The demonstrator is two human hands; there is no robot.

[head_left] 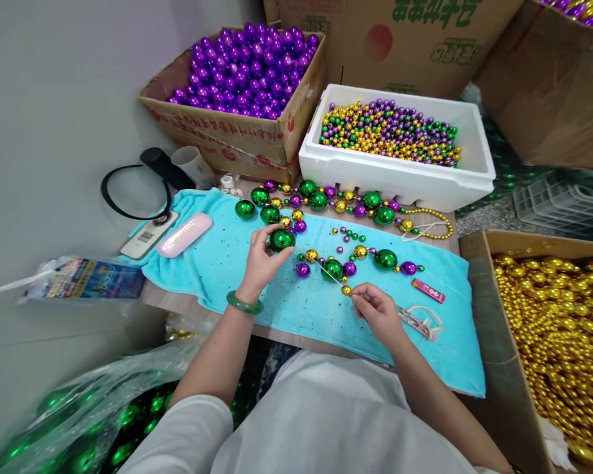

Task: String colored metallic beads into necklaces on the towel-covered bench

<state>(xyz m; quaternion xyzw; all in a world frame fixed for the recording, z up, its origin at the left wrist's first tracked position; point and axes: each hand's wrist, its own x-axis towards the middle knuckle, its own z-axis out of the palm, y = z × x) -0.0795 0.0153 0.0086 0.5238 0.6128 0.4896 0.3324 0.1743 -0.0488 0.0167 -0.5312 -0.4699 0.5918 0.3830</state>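
My left hand (264,259) is closed around a large shiny green bead (282,239) over the blue towel (271,303). To its right, my right hand (375,308) pinches at a small gold bead (346,289). A thin pale string (329,271) runs from near the green bead down to the gold one. Between and beyond my hands lies a row of green, purple and gold beads, among them a big green bead (333,270) and a purple bead (303,270). Farther back stretches a strung bead necklace (340,206) with a gold small-bead loop (439,226).
At the back stand a carton of purple beads (217,135) and a white foam box (390,172) of mixed beads. A carton of gold beads (516,368) is at right. A pink case (184,235) and phone (148,236) lie left; a small pink packet (428,290) lies right.
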